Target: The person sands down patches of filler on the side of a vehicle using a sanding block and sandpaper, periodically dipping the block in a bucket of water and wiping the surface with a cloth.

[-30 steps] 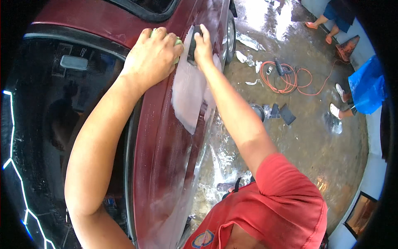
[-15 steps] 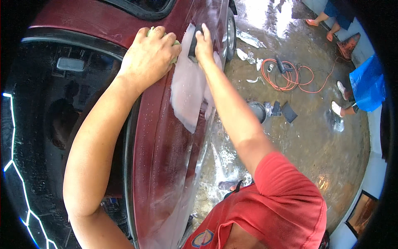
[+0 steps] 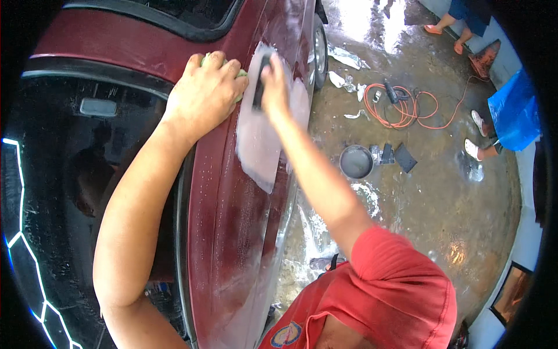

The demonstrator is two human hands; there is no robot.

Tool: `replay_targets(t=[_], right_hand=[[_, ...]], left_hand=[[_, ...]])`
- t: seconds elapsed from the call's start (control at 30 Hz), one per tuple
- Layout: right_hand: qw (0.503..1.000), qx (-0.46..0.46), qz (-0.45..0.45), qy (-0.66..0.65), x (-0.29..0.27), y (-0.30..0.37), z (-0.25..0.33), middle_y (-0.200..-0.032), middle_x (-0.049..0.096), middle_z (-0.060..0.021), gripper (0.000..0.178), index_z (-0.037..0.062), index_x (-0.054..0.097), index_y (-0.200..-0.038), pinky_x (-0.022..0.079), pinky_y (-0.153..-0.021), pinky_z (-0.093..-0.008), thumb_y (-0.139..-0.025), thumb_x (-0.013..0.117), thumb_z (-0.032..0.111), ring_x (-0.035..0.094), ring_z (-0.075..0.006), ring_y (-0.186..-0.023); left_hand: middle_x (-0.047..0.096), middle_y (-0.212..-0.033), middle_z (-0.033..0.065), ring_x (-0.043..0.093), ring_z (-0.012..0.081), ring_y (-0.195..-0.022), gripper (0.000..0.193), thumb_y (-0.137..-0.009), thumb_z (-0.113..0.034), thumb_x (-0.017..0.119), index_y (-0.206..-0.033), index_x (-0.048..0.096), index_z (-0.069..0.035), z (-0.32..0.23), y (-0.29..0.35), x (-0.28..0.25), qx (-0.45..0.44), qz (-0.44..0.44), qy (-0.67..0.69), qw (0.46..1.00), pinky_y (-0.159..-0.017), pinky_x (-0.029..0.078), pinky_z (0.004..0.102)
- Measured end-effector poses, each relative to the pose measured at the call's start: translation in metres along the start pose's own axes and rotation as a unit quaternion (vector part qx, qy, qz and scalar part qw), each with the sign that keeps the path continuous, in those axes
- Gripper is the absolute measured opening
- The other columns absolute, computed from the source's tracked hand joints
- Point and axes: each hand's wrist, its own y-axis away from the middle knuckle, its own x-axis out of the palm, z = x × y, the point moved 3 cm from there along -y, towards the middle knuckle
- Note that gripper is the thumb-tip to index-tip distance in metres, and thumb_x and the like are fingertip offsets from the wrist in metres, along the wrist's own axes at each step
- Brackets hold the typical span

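A dark red car body (image 3: 212, 227) with wet droplets runs away from me on the left. On its side panel is a pale pinkish-grey patch (image 3: 256, 148), which looks like body filler. My right hand (image 3: 275, 87), a little blurred, grips a black sanding block (image 3: 261, 81) lying flat on the upper part of that patch. My left hand (image 3: 206, 87) is closed around a light green sponge or cloth (image 3: 240, 74), mostly hidden under the fingers, and rests on the car beside the roof edge.
On the wet floor at right stand a bucket of grey water (image 3: 356, 161) and dark sanding sheets (image 3: 405, 158). Farther off lie a coiled orange cord (image 3: 401, 123), a black power tool (image 3: 390, 88) and crumpled pale scraps (image 3: 347, 57). Two people's legs (image 3: 444, 24) show along the wall.
My right hand has slid the block toward me and slightly left across the patch. My left hand stays on the car. The view has shifted a little, and the bucket is now uncovered.
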Motion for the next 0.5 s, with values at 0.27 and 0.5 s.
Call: replay_targets(t=[0.27,0.5], right_hand=[[0.997,-0.066,-0.001,0.036,-0.004,0.021,0.008,-0.148,0.039,-0.0209,0.048,0.0002,0.038,-0.143,0.026,-0.115,-0.0392,-0.1,0.048,0.019,0.037,-0.033,-0.138],[0.995,-0.006,0.034,0.097,0.004,0.064,0.005,-0.155,0.022,-0.0266,0.049,-0.0002,0.035,-0.145,0.02,-0.117,-0.0423,-0.101,0.046,0.018,0.021,-0.0363,-0.146]], left_hand=[[0.059,-0.104,0.0032,0.055,0.0246,-0.108,0.021,-0.078,-0.02,0.068,-0.098,0.067,-0.014,-0.003,0.004,0.002,0.005,-0.017,0.0,1.0,-0.09,0.045,0.0411],[0.059,-0.105,0.0028,0.054,0.0248,-0.11,0.022,-0.078,-0.021,0.069,-0.099,0.067,-0.014,-0.002,0.001,0.004,0.006,-0.007,0.013,1.0,-0.089,0.046,0.0409]])
